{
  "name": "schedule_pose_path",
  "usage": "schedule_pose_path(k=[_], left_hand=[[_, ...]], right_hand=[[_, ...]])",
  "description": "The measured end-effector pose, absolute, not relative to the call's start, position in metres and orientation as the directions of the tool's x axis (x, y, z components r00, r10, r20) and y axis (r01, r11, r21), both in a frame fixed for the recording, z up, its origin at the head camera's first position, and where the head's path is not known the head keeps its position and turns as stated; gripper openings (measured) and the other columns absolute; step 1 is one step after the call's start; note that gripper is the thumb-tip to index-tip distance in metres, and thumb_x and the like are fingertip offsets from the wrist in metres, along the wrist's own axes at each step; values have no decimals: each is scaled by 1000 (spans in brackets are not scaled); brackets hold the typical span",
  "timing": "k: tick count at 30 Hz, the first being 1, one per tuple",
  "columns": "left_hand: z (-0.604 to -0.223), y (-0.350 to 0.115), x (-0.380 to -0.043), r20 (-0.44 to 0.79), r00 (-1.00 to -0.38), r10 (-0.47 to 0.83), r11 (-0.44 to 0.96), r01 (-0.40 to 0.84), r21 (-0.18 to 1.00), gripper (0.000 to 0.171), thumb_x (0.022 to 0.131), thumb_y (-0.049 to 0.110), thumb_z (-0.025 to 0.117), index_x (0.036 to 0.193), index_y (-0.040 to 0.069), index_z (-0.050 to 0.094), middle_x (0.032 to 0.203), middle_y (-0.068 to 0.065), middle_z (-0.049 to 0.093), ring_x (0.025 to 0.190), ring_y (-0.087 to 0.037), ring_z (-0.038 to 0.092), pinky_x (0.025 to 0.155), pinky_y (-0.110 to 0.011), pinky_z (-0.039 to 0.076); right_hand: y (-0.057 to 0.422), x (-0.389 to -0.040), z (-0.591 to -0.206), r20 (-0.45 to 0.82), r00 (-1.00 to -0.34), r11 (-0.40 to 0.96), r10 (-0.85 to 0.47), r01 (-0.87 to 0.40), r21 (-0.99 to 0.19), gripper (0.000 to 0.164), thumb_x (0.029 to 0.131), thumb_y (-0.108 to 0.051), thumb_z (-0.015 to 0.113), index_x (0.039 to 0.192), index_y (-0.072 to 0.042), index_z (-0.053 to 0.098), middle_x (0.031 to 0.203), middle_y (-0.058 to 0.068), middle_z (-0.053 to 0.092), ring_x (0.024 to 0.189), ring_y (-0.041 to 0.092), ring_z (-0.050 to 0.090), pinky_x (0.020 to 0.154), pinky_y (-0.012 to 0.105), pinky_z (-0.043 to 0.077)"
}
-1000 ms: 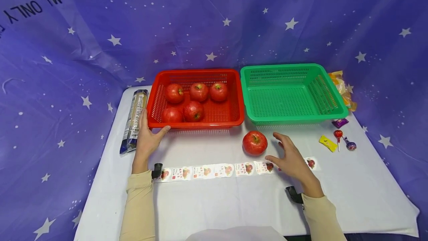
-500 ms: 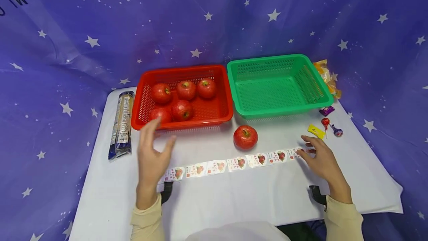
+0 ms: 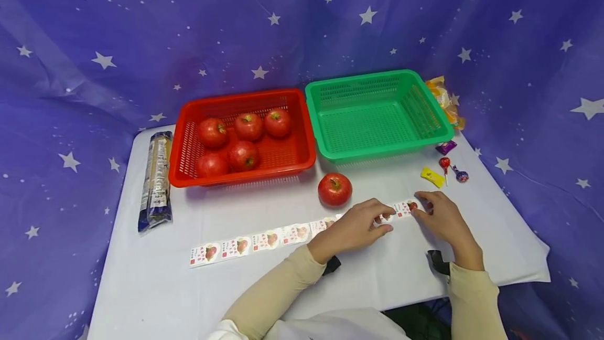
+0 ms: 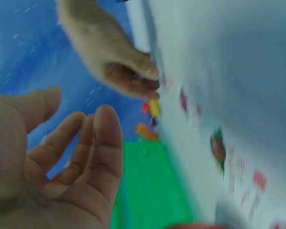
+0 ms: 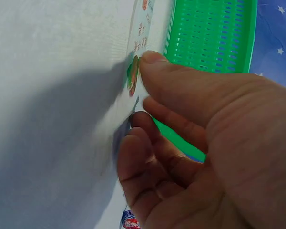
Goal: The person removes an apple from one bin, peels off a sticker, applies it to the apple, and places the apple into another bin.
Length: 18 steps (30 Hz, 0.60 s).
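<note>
Pinching sticker strip point(image 3: 292, 233) end, lower centre on tabletop point(image 3: 141, 287) | right hand point(image 3: 441, 219) grip clamped on it; left hand point(image 3: 351, 230) fingers curled onto strip | thin, floppy, tears easily: lift by corner.

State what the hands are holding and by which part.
The right hand pinches the right end of the sticker strip, thumb on the last sticker. The left hand rests on the strip beside it; whether it grips cannot be told.

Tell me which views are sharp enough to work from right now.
Head view: sharp, evenly lit, sticker strip and loose apple clear. Left wrist view: heavily motion-blurred, left hand smeared. Right wrist view: close, right hand fills the frame and shadows the table.
</note>
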<state>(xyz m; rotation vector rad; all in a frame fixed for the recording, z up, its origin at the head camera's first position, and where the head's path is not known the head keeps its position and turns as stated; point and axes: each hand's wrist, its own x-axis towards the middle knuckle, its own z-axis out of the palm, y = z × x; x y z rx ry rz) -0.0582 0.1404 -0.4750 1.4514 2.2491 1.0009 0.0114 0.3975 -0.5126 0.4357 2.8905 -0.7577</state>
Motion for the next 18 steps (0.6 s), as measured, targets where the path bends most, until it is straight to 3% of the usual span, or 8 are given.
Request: schedule_pose_path(k=[5, 12, 18], left_hand=[[-486, 171, -65, 67, -476, 877, 347, 723, 598, 36, 95, 30, 61, 127, 14, 60, 106, -1, 61, 85, -2, 51, 73, -8, 39], [-500, 188, -68, 43, -520, 853, 394, 696, 600, 38, 94, 28, 62, 130, 16, 57, 118, -1, 57, 81, 0, 51, 70, -8, 39], [-495, 200, -68, 61, -577, 814, 433, 674, 599, 45, 96, 34, 58, 138, 21, 48, 133, 2, 51, 114, -7, 56, 93, -19, 47]], right_hand=[[397, 7, -512, -181, -956, 841, 230, 289, -457, 44, 87, -21, 69, 125, -1, 57, 114, 20, 54, 92, 30, 51, 79, 47, 46], [398, 5, -511, -187, -956, 830, 227, 291, -477, 32, 87, -22, 70, 111, -3, 61, 106, 17, 55, 90, 29, 50, 78, 44, 43], [395, 6, -501, -109, -967, 817, 229, 252, -519, 26, 89, -25, 70, 107, -12, 58, 97, 11, 62, 87, 27, 57, 72, 40, 46]])
